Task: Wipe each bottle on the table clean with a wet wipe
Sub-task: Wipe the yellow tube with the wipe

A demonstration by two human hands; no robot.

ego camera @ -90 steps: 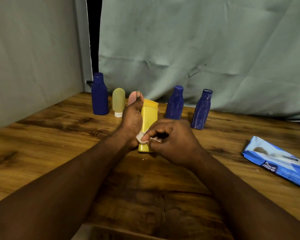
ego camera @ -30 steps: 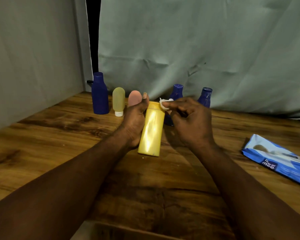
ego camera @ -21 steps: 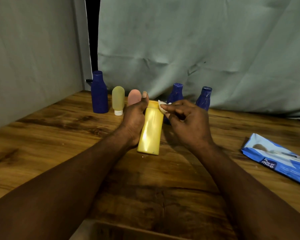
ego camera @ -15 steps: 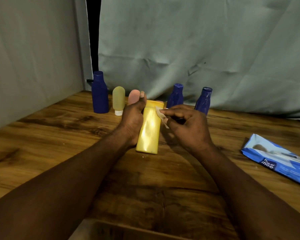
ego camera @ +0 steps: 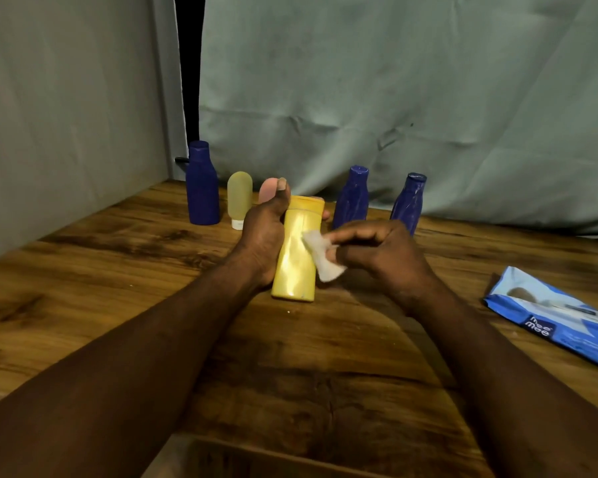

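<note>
My left hand (ego camera: 263, 243) gripped the yellow bottle (ego camera: 295, 270) at frame centre while my right hand (ego camera: 380, 257), pinching the wipe (ego camera: 320, 253), had slid from cap (ego camera: 307, 202) to mid-body, so I judged this bottle nearly done.

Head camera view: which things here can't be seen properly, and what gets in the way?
The pink bottle: mostly behind the thumb of the left hand, head view.
The yellow bottle: far side covered by that hand's fingers; glare washes out its front.
The rightmost blue bottle: base hidden behind the right hand, which pinches the wet wipe.
The wipes pack: cut off by the right edge.
</note>
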